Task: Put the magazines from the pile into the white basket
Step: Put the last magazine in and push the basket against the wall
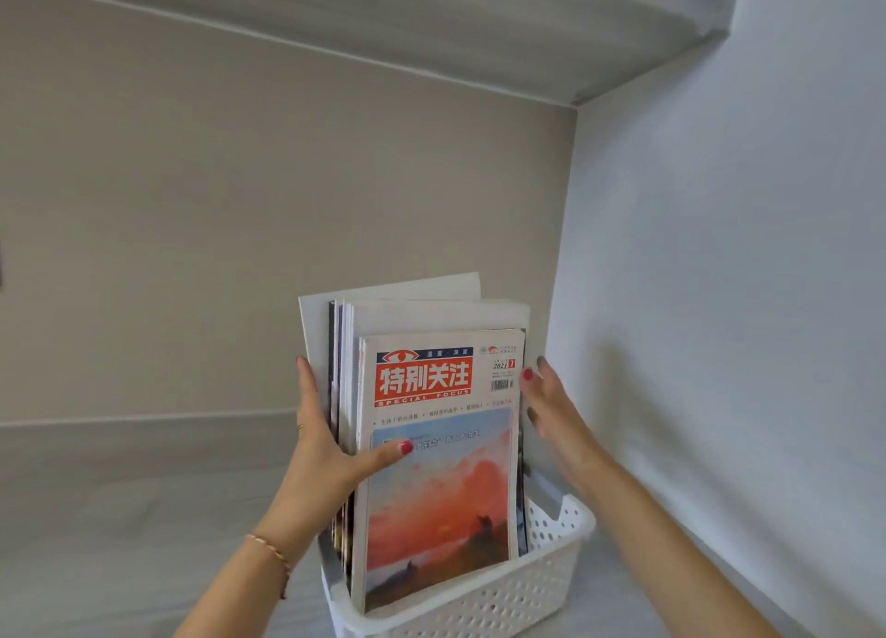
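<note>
Several magazines stand upright in the white perforated basket at the bottom centre. The front one has a red title block and an orange sunset cover. My left hand grips the left edge of the stack, thumb across the front cover, fingers behind. My right hand is at the stack's right edge with fingers spread, a fingertip touching the front cover near the barcode. The magazines' lower ends are hidden inside the basket.
The basket sits on a grey surface in a corner. A beige wall is behind it and a white wall rises on the right. A shelf underside runs overhead.
</note>
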